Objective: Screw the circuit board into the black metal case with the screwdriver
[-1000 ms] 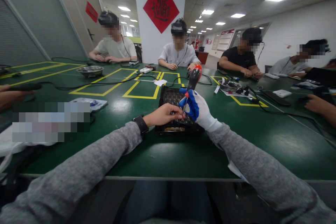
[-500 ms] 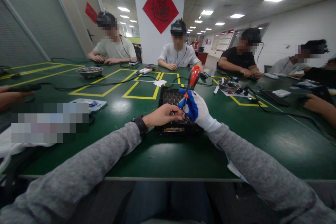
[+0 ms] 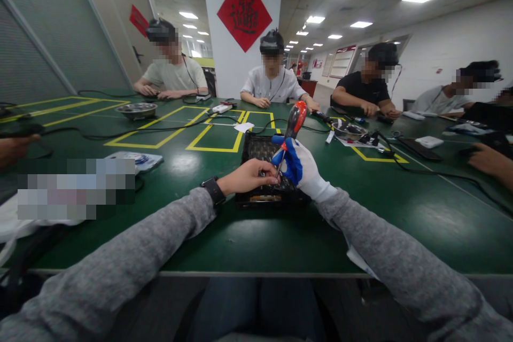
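Note:
My right hand (image 3: 305,169), in a white glove with blue-coated fingers, is closed around a screwdriver (image 3: 295,120) with a red and black handle. The screwdriver is tilted, its handle up and its metal shaft running down to my left fingertips. My left hand (image 3: 254,175) is bare, with a dark watch (image 3: 214,191) on its wrist. Its thumb and fingers pinch together by the screwdriver's tip; whatever is between them is too small to make out. Beneath both hands lies a black, open box-like casing (image 3: 262,144) with ribbed insides, partly covered by the hands.
The green table (image 3: 224,240) carries yellow tape outlines. A metal bowl (image 3: 137,110) sits far left, another bowl (image 3: 348,129) with parts to the right. A white paper scrap (image 3: 243,127) lies beyond the casing. Cables cross the table. Several people sit around it.
My hands and the screwdriver stay almost where they were. Across the table, a person's hand has reached out towards the right. At the far left edge, another person's hand has shifted slightly.

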Demonstrator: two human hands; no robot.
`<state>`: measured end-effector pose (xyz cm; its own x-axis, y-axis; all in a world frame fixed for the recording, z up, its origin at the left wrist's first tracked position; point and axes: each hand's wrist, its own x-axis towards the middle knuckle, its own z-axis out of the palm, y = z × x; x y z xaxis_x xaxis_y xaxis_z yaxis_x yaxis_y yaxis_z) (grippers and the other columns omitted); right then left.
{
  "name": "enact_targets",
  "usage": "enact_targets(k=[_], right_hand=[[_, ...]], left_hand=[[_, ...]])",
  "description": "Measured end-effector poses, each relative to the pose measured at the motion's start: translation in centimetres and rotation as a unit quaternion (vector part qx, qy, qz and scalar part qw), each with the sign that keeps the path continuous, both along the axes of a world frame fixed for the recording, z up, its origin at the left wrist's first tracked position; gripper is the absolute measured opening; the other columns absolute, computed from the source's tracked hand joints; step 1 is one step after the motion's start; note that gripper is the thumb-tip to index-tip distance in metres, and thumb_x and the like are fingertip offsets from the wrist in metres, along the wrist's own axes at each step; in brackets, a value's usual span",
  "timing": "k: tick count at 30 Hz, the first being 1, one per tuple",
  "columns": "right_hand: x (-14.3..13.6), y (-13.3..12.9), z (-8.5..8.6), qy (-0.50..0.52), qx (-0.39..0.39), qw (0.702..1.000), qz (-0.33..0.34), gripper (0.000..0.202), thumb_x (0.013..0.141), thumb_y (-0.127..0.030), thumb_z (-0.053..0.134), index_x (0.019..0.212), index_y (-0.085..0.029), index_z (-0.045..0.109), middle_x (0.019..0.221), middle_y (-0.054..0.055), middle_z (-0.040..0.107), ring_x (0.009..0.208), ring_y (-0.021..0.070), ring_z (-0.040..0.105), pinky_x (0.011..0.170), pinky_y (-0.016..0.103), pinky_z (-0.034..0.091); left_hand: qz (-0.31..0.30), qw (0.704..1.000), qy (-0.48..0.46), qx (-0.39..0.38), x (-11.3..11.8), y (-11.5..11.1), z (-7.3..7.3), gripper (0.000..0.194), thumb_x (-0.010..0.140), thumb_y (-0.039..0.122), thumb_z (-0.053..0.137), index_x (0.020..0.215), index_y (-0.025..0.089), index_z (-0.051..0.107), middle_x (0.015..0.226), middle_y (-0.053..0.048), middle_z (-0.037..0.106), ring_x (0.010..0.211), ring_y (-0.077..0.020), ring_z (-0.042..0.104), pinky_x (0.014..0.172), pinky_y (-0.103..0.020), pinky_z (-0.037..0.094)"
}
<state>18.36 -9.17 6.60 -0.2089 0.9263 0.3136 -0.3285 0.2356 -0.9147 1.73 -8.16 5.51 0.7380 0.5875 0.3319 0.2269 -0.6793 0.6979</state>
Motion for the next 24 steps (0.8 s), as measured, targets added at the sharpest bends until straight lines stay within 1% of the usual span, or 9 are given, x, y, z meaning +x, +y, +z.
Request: enact_targets(k=[3,5,8,10,12,15,18,24], right_hand=[[0.01,0.06,-0.04,0.002,0.003,1.000,-0.001,0.041,0.078,-0.050,0.052,0.100,-0.016,0.057,0.060,-0.001,0.059,0.044,0.0064,0.048,0.041,0.018,0.037],[0.01,0.06,-0.06,-0.002,0.009,1.000,-0.005,0.041,0.078,-0.051,0.052,0.099,-0.016,0.057,0.059,-0.002,0.058,0.044,0.0062,0.048,0.041,0.018,0.037],[-0.04,-0.01,-0.06,-0.008,0.018,1.000,-0.010,0.042,0.078,-0.052,0.052,0.100,-0.016,0.056,0.059,-0.002,0.058,0.041,0.0050,0.044,0.039,0.017,0.034],[-0.07,-0.07,-0.04,-0.007,0.020,1.000,-0.011,0.042,0.078,-0.052,0.052,0.101,-0.017,0.056,0.059,-0.002,0.058,0.040,0.0047,0.043,0.038,0.017,0.033],[-0.09,-0.12,-0.03,-0.007,0.018,1.000,-0.011,0.043,0.078,-0.052,0.052,0.104,-0.018,0.056,0.060,-0.002,0.058,0.041,0.0049,0.044,0.039,0.017,0.034],[-0.10,-0.12,-0.04,-0.006,0.013,1.000,-0.004,0.044,0.078,-0.052,0.051,0.107,-0.018,0.055,0.063,-0.002,0.060,0.042,0.0055,0.046,0.040,0.017,0.035],[-0.14,-0.05,-0.05,-0.004,0.022,1.000,0.000,0.044,0.078,-0.051,0.052,0.108,-0.018,0.055,0.062,-0.001,0.060,0.042,0.0054,0.046,0.039,0.017,0.035],[-0.29,-0.10,0.07,0.001,0.026,1.000,-0.005,0.042,0.079,-0.048,0.053,0.108,-0.017,0.055,0.059,-0.002,0.058,0.040,0.0051,0.045,0.037,0.016,0.033]], left_hand=[[-0.032,0.999,-0.002,-0.006,0.02,-0.05,0.15,0.024,0.079,0.032,0.056,0.086,0.011,0.065,0.090,-0.007,0.066,0.084,-0.0145,0.059,0.082,-0.026,0.043],[-0.020,1.000,0.003,-0.014,0.15,-0.03,0.12,0.024,0.078,0.033,0.057,0.085,0.011,0.064,0.089,-0.006,0.066,0.082,-0.0143,0.059,0.080,-0.026,0.043],[0.015,1.000,0.012,-0.019,0.31,0.05,-0.08,0.026,0.075,0.036,0.060,0.080,0.011,0.063,0.079,-0.004,0.065,0.074,-0.0129,0.058,0.073,-0.025,0.044],[0.027,0.999,0.013,-0.014,0.29,0.07,-0.19,0.026,0.074,0.037,0.061,0.077,0.011,0.063,0.075,-0.003,0.064,0.071,-0.0124,0.057,0.071,-0.024,0.044],[0.020,1.000,0.002,-0.003,0.17,0.04,-0.19,0.025,0.075,0.035,0.060,0.077,0.011,0.064,0.077,-0.004,0.065,0.073,-0.0130,0.058,0.074,-0.025,0.044],[-0.009,1.000,-0.011,0.004,0.01,-0.04,-0.03,0.024,0.078,0.032,0.058,0.084,0.011,0.067,0.086,-0.007,0.067,0.080,-0.0145,0.060,0.079,-0.026,0.044],[-0.023,1.000,-0.002,0.005,0.04,-0.01,0.09,0.025,0.079,0.033,0.057,0.087,0.011,0.067,0.089,-0.007,0.068,0.082,-0.0147,0.061,0.080,-0.025,0.044],[0.017,1.000,0.025,0.001,0.16,0.24,-0.13,0.031,0.076,0.039,0.059,0.079,0.010,0.066,0.077,-0.005,0.066,0.071,-0.0130,0.059,0.071,-0.024,0.044]])
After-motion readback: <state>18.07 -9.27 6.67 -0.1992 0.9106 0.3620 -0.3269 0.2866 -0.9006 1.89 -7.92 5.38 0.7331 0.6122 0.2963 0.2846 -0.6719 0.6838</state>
